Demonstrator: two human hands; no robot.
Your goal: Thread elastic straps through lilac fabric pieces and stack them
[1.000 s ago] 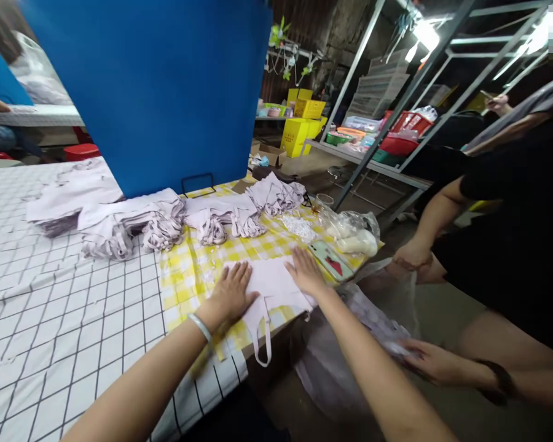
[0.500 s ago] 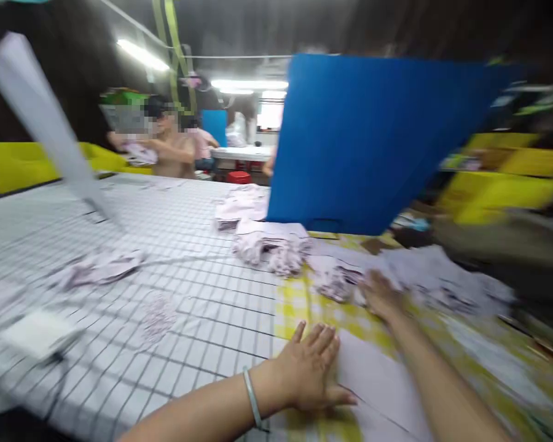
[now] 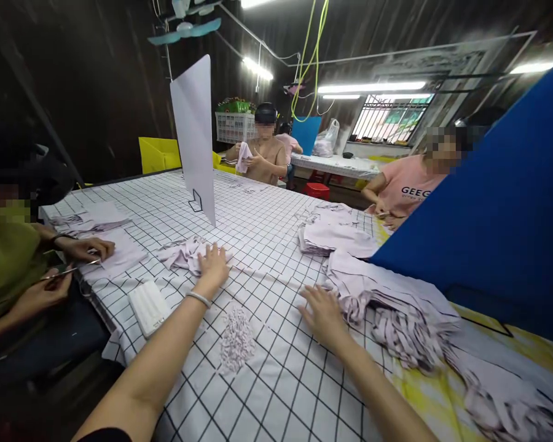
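Observation:
My left hand (image 3: 214, 267) reaches out to a crumpled heap of pale lilac cloth pieces (image 3: 182, 253), its fingers stretched over the right end of the heap. My right hand (image 3: 325, 314) is open with fingers apart, over the checked tablecloth (image 3: 276, 362) just left of a thick stack of pale lilac cloth pieces (image 3: 387, 285). A narrow pale strip (image 3: 265, 274) runs across the table between my hands. Nearer to me lies a small pile of cloth scraps (image 3: 237, 339).
A white box-like object (image 3: 148, 307) lies left of my left forearm. A white panel (image 3: 196, 135) and a blue panel (image 3: 483, 227) stand on the table. At the left, a co-worker's hand (image 3: 50, 288) holds scissors beside cloth. Other people sit across the table.
The view has turned left. My left hand has moved from the yellow-checked cloth to the crumpled heap. My right hand has left the cloth pieces on the right and moved left.

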